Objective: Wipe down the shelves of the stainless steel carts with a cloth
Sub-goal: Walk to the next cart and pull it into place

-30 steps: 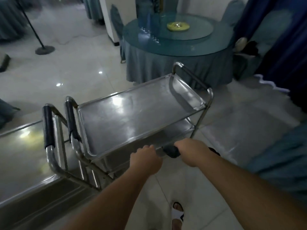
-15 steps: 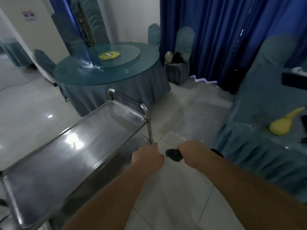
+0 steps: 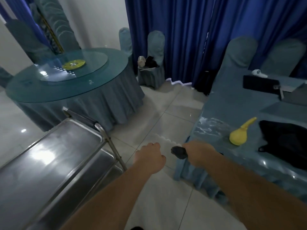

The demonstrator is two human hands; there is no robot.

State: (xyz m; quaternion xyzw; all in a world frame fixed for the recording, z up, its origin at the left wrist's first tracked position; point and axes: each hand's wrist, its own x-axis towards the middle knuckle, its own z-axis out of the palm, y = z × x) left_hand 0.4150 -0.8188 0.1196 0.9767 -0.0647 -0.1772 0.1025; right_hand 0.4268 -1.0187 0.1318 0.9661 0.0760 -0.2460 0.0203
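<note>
A stainless steel cart (image 3: 54,156) fills the lower left, its shiny top shelf bare and a lower shelf (image 3: 106,165) showing beneath. My right hand (image 3: 197,152) grips a dark bunched cloth (image 3: 179,152) over the tiled floor, to the right of the cart's corner post. My left hand (image 3: 150,157) is a closed fist beside that post, apart from the cart, with nothing visible in it.
A round glass-topped table (image 3: 66,83) with a teal skirt stands behind the cart. At right, a teal-covered table (image 3: 232,113) carries a yellow squeeze bulb (image 3: 239,135), a black cloth (image 3: 285,145) and a dark tablet (image 3: 260,84). Covered chairs (image 3: 153,63) line blue curtains.
The view has swung right: the cart slid to the lower left and the right-hand table came into sight. Both hands stay in front of me, the right still holding the cloth.
</note>
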